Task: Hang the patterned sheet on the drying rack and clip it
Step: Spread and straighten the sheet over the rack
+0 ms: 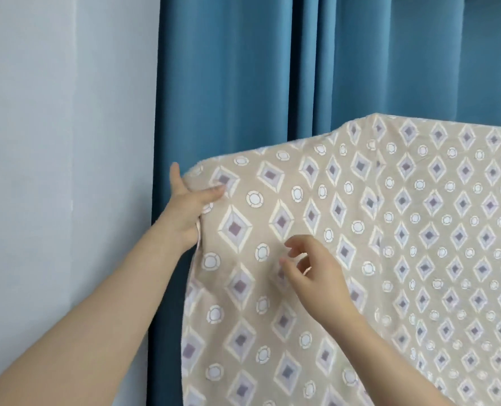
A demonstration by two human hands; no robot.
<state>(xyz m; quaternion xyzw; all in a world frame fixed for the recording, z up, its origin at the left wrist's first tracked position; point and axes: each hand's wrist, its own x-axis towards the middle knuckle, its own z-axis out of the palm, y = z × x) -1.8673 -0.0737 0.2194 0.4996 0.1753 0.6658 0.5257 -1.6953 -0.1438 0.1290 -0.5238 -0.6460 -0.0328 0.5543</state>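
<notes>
Gripping one patterned sheet (390,230) by its corner, left hand (189,209); right hand (311,268) loosely open

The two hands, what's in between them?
In the head view, only the beige sheet with diamond and circle patterns lies between the left hand, gripping its edge, and the open right hand. No clip shows.

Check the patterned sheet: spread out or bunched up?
Spread out. The patterned sheet hangs draped and mostly flat in front of the blue curtain; the left hand grips its left edge. No clip visible.
</notes>
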